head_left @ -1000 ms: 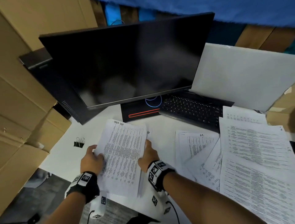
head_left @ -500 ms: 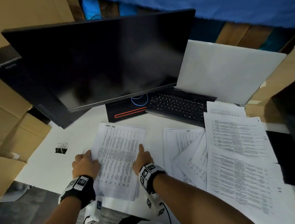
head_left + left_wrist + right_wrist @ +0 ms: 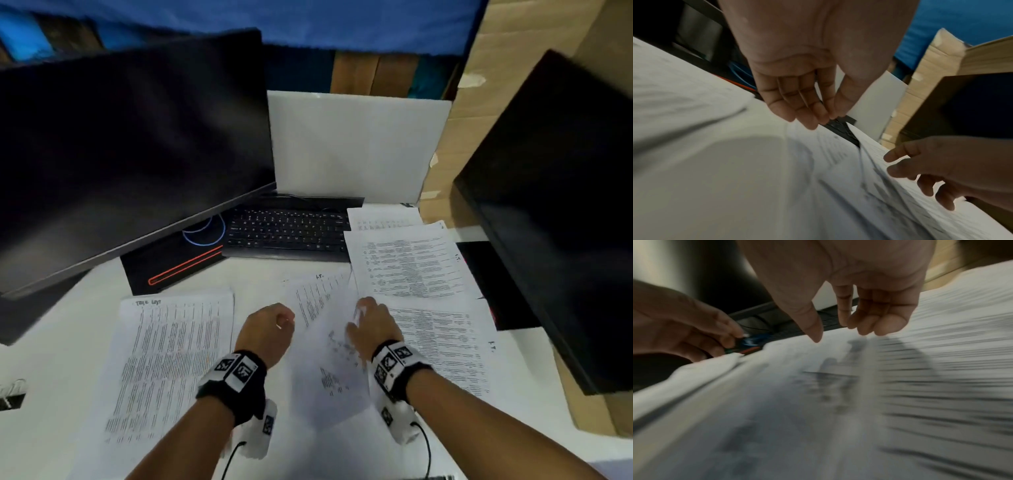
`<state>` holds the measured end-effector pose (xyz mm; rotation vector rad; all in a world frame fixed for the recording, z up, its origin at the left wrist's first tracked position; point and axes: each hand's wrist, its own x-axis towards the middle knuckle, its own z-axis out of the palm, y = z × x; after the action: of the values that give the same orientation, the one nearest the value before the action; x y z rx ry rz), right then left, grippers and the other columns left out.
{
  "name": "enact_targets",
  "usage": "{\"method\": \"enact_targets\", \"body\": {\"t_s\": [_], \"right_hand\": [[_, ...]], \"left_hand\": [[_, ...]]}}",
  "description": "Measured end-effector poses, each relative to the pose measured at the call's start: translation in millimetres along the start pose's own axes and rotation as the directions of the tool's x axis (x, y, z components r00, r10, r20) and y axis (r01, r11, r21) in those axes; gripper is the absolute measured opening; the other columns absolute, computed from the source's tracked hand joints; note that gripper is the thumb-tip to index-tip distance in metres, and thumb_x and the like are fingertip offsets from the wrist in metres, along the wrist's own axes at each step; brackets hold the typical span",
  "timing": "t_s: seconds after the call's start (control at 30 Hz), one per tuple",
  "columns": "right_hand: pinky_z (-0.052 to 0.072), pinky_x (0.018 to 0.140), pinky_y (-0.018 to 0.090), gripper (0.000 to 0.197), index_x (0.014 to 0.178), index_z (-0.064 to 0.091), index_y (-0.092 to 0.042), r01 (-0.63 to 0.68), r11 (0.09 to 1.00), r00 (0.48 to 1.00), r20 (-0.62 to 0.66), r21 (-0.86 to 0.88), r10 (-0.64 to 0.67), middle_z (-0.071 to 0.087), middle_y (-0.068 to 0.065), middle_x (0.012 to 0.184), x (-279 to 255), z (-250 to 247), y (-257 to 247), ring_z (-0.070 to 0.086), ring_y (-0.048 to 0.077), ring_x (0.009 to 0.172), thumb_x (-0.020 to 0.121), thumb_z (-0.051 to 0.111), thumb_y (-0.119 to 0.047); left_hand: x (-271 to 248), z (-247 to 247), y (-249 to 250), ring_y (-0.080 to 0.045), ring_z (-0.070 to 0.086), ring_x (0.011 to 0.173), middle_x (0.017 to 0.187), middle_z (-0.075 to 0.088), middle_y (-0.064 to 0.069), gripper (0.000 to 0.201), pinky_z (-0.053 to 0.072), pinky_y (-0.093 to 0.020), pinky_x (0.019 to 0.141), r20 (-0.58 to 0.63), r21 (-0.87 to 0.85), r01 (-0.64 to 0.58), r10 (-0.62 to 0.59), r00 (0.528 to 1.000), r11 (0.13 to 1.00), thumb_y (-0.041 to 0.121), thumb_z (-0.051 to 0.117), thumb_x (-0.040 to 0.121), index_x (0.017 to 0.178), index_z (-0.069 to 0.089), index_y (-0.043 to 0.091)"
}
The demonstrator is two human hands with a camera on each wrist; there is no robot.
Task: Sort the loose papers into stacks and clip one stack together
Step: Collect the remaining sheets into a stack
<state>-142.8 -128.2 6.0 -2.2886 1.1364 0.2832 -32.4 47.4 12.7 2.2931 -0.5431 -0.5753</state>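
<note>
A squared stack of printed papers (image 3: 171, 359) lies flat on the white desk (image 3: 68, 329) at the left, with no hand on it. My left hand (image 3: 274, 322) hovers just right of the stack, fingers loosely curled and empty (image 3: 807, 105). My right hand (image 3: 370, 318) is over the loose papers (image 3: 411, 267) fanned out at the right; its fingers (image 3: 849, 313) hang relaxed just above a sheet (image 3: 329, 377) and hold nothing. A black binder clip (image 3: 12, 394) lies at the desk's far left edge.
A dark monitor (image 3: 130, 154) leans over the back left on its base (image 3: 171, 263). Behind the papers are a black keyboard (image 3: 287, 229) and a white board (image 3: 352, 147). A second dark screen (image 3: 555, 205) and cardboard boxes (image 3: 455, 137) close off the right.
Both hands have let go of the stack, which now lies flat at the left. They have moved right to the loose papers, and the view has swung right.
</note>
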Motion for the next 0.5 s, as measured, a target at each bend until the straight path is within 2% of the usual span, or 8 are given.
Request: {"method": "enact_targets", "body": {"t_s": [0.07,0.13,0.2,0.23,0.3,0.37,0.43,0.5], "right_hand": [[0.047,0.094,0.041,0.067,0.139,0.03,-0.023,-0.078,0.996,0.997,-0.01,-0.038,0.078,0.043,0.01,0.134,4.9,-11.6,32.0,0.048,0.029,0.12,0.084,0.058,-0.048],[0.046,0.097,0.044,0.081,0.143,0.024,-0.023,-0.119,0.989,0.992,0.024,-0.085,0.122,0.039,0.011,0.14,3.6,-11.6,57.4,0.044,0.031,0.126,0.079,0.058,-0.059],[0.043,0.101,0.046,0.089,0.146,0.016,-0.028,-0.116,0.99,0.99,0.073,-0.083,0.122,0.034,0.012,0.146,-1.2,-2.2,74.7,0.04,0.032,0.131,0.076,0.057,-0.064],[0.042,0.102,0.047,0.09,0.147,0.014,-0.03,-0.098,0.992,0.991,0.084,-0.08,0.105,0.032,0.011,0.147,-4.3,2.4,80.5,0.038,0.032,0.132,0.076,0.057,-0.064],[0.04,0.104,0.044,0.086,0.148,0.014,-0.03,-0.017,0.994,0.995,0.099,-0.104,0.027,0.033,0.011,0.146,-10.3,7.6,86.9,0.036,0.032,0.132,0.079,0.054,-0.062],[0.039,0.101,0.042,0.081,0.146,0.016,-0.03,0.094,0.986,0.989,0.128,-0.135,-0.077,0.038,0.011,0.139,-18.6,8.3,89.1,0.039,0.031,0.127,0.081,0.053,-0.059],[0.041,0.099,0.045,0.08,0.146,0.012,-0.032,0.201,0.968,0.971,0.162,-0.149,-0.176,0.044,0.011,0.13,-26.7,9.4,90.5,0.043,0.032,0.12,0.081,0.053,-0.054],[0.042,0.096,0.046,0.079,0.145,0.01,-0.031,0.28,0.949,0.948,0.195,-0.142,-0.25,0.047,0.012,0.124,-31.1,10.6,94.9,0.045,0.033,0.115,0.081,0.053,-0.05]], "left_hand": [[9.2,19.0,21.4,-0.012,0.062,0.076,0.084,0.069,0.009,0.019,0.041,-0.012,0.061,0.101,-0.012,-0.038,0.039,0.994,0.999,0.016,0.054,0.088,0.079,0.064,0.031],[17.6,36.0,37.9,-0.013,0.063,0.079,0.088,0.069,0.008,0.021,0.041,-0.014,0.062,0.17,-0.007,-0.061,0.061,0.984,0.998,0.016,0.052,0.087,0.079,0.063,0.032],[25.5,53.7,56.4,-0.015,0.063,0.08,0.093,0.068,0.004,0.02,0.044,-0.016,0.064,0.225,0.026,-0.108,0.099,0.969,0.994,0.014,0.05,0.087,0.086,0.066,0.027],[29.9,63.3,66.0,-0.018,0.062,0.085,0.098,0.067,0.001,0.02,0.047,-0.02,0.07,0.25,0.065,-0.14,0.119,0.961,0.988,0.015,0.05,0.088,0.093,0.067,0.024],[39.5,83.0,82.8,-0.022,0.059,0.102,0.115,0.06,-0.004,0.026,0.047,-0.027,0.086,0.318,0.182,-0.22,0.154,0.936,0.958,0.018,0.052,0.089,0.112,0.064,0.02],[45.4,101.6,94.9,-0.024,0.051,0.117,0.127,0.051,-0.006,0.041,0.044,-0.034,0.097,0.365,0.285,-0.277,0.163,0.917,0.918,0.027,0.059,0.087,0.128,0.054,0.021],[46.8,116.5,100.9,-0.026,0.045,0.122,0.13,0.045,-0.006,0.059,0.042,-0.04,0.101,0.378,0.413,-0.311,0.149,0.914,0.856,0.039,0.066,0.08,0.134,0.047,0.025],[46.2,127.1,102.0,-0.027,0.042,0.12,0.128,0.043,-0.006,0.07,0.04,-0.043,0.1,0.389,0.526,-0.338,0.133,0.912,0.78,0.051,0.069,0.073,0.134,0.043,0.027]]}}
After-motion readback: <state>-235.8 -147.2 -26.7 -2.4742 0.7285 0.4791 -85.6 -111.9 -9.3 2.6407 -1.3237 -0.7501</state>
